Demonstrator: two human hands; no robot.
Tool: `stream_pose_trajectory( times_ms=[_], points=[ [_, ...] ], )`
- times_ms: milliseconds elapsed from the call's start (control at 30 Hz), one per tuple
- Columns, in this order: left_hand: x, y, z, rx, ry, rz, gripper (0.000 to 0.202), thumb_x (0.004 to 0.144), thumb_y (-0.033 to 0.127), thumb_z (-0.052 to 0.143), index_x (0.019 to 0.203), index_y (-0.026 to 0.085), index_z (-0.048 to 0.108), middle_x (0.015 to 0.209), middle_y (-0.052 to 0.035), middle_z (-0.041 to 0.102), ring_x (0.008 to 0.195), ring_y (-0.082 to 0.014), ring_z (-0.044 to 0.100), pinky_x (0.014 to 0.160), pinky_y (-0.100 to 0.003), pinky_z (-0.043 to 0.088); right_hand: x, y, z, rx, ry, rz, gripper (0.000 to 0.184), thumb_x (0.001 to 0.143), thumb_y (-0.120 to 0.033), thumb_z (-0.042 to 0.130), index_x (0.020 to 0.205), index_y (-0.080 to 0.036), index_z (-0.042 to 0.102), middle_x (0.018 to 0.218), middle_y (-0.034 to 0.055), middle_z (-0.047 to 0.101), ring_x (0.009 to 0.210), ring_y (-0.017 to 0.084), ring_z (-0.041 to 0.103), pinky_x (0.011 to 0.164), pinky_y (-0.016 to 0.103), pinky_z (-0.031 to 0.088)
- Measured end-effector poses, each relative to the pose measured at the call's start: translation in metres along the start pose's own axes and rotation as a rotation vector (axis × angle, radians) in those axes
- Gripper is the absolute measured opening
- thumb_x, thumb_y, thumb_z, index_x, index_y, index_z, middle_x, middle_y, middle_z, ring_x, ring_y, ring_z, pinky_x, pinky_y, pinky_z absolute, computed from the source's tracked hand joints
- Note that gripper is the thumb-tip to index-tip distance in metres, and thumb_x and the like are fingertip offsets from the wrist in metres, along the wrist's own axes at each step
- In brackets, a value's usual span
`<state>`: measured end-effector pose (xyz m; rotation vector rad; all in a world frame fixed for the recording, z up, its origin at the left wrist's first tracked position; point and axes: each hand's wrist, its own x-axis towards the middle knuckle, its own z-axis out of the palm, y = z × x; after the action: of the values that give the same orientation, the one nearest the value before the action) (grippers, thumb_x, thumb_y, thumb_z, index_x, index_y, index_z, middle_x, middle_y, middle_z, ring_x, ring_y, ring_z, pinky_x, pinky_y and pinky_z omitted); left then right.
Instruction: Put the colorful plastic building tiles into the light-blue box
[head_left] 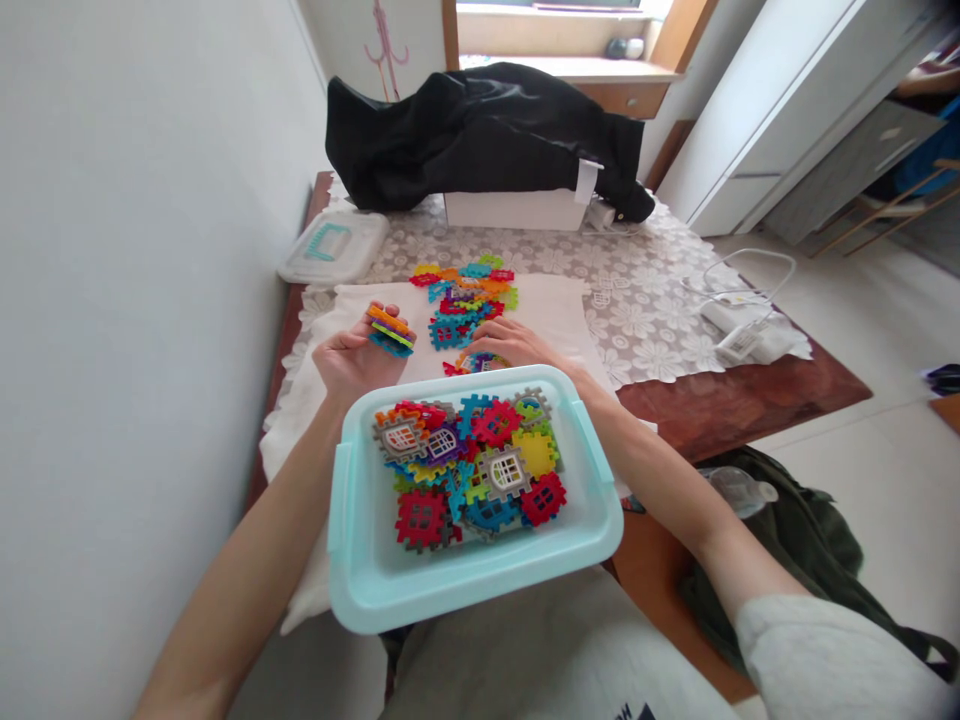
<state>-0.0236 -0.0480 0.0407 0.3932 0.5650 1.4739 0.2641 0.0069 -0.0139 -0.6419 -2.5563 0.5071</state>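
My left hand [351,357] is raised above the white cloth [551,305], fingers closed on a small stack of colourful toy tiles [390,330], orange, yellow and blue. Just behind the tub's far rim, my right hand [511,343] lies palm down with its fingers curled over a few loose tiles [471,364]. A light blue plastic tub [360,560] rests on my lap, holding several interlocking tiles [472,470], some with white windows. Further back, a heap of tiles [466,298] lies on the cloth.
A white lid with a teal handle [334,247] sits at the table's back left. A black garment [480,130] covers a white box [514,209]. A white charger and cable [739,320] lie at right. A green bag [795,540] sits beside the table.
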Motion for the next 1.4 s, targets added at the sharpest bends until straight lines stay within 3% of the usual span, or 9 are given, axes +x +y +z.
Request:
stream_pose_trajectory(
  times_ms=[133, 300, 533, 667, 800, 967, 1133, 1300, 1400],
  points=[
    [0.004, 0.002, -0.004, 0.174, -0.020, 0.030, 0.044, 0.067, 0.012, 0.066, 0.110, 0.023, 0.066, 0.100, -0.0092, 0.076, 0.081, -0.0213, 0.069, 0.086, -0.036, 0.061, -0.004, 0.006, 0.000, -0.048, -0.001, 0.025, 0.051, 0.099, -0.006, 0.054, 0.139, -0.025, 0.078, 0.142, 0.0128, 0.073, 0.128, 0.029, 0.064, 0.120, 0.050, 0.053],
    [0.009, -0.001, -0.005, 0.263, -0.061, -0.012, 0.054, 0.056, -0.002, 0.066, 0.104, 0.023, 0.065, 0.093, -0.0019, 0.072, 0.084, -0.0171, 0.070, 0.086, -0.031, 0.058, -0.002, 0.007, 0.005, -0.056, -0.039, 0.029, 0.055, 0.096, -0.004, 0.055, 0.141, -0.025, 0.077, 0.145, 0.0134, 0.071, 0.132, 0.030, 0.064, 0.122, 0.051, 0.052],
    [0.008, -0.004, 0.001, 0.383, -0.126, -0.005, 0.037, 0.066, -0.005, 0.075, 0.091, 0.022, 0.067, 0.091, -0.0044, 0.074, 0.088, -0.0227, 0.072, 0.092, -0.036, 0.061, -0.003, 0.011, 0.006, -0.059, -0.016, 0.033, 0.053, 0.095, -0.004, 0.056, 0.139, -0.026, 0.077, 0.145, 0.0126, 0.073, 0.132, 0.030, 0.064, 0.123, 0.051, 0.052],
    [0.007, -0.002, -0.001, 0.404, -0.167, -0.040, 0.036, 0.065, -0.005, 0.079, 0.090, 0.019, 0.072, 0.093, -0.0056, 0.077, 0.086, -0.0194, 0.071, 0.088, -0.030, 0.062, -0.004, 0.011, 0.008, -0.064, 0.008, 0.014, 0.055, 0.094, -0.004, 0.055, 0.139, -0.025, 0.078, 0.141, 0.0123, 0.074, 0.127, 0.030, 0.064, 0.120, 0.051, 0.053],
    [0.004, 0.002, -0.001, 0.436, -0.147, -0.019, 0.030, 0.074, -0.005, 0.078, 0.093, 0.018, 0.075, 0.097, -0.0054, 0.078, 0.089, -0.0175, 0.073, 0.088, -0.027, 0.062, -0.004, 0.011, 0.007, -0.063, 0.013, 0.007, 0.055, 0.095, -0.003, 0.054, 0.139, -0.024, 0.078, 0.140, 0.0129, 0.073, 0.127, 0.030, 0.063, 0.119, 0.050, 0.053],
    [-0.003, 0.006, 0.001, 0.447, -0.159, -0.008, 0.029, 0.079, -0.001, 0.079, 0.098, 0.020, 0.077, 0.106, -0.0062, 0.081, 0.102, -0.0212, 0.077, 0.103, -0.035, 0.065, -0.004, 0.010, 0.005, -0.050, -0.015, 0.011, 0.055, 0.096, -0.004, 0.055, 0.141, -0.024, 0.078, 0.144, 0.0133, 0.072, 0.129, 0.030, 0.063, 0.120, 0.051, 0.053],
    [-0.008, 0.019, -0.006, 0.439, -0.224, -0.044, 0.049, 0.064, 0.005, 0.097, 0.105, 0.023, 0.078, 0.112, -0.0062, 0.080, 0.103, -0.0249, 0.079, 0.103, -0.039, 0.068, -0.004, 0.007, 0.002, -0.023, -0.036, 0.030, 0.045, 0.103, -0.012, 0.060, 0.143, -0.025, 0.077, 0.148, 0.0135, 0.072, 0.132, 0.030, 0.064, 0.122, 0.052, 0.052],
    [-0.011, 0.030, -0.015, 0.425, -0.385, -0.145, 0.062, 0.051, 0.026, 0.115, 0.101, 0.026, 0.078, 0.096, -0.0006, 0.074, 0.085, -0.0189, 0.075, 0.114, -0.051, 0.066, -0.006, -0.001, -0.003, -0.002, -0.042, 0.045, 0.046, 0.105, -0.014, 0.060, 0.146, -0.029, 0.075, 0.149, 0.0111, 0.071, 0.136, 0.029, 0.063, 0.125, 0.050, 0.051],
    [-0.011, 0.029, -0.018, 0.455, -0.431, -0.136, 0.062, 0.049, 0.037, 0.117, 0.094, 0.026, 0.076, 0.085, -0.0005, 0.067, 0.090, -0.0248, 0.075, 0.120, -0.062, 0.061, -0.006, -0.003, -0.005, -0.002, -0.044, 0.052, 0.045, 0.107, -0.014, 0.059, 0.146, -0.029, 0.075, 0.150, 0.0116, 0.071, 0.135, 0.029, 0.064, 0.124, 0.050, 0.051]
  ],
)
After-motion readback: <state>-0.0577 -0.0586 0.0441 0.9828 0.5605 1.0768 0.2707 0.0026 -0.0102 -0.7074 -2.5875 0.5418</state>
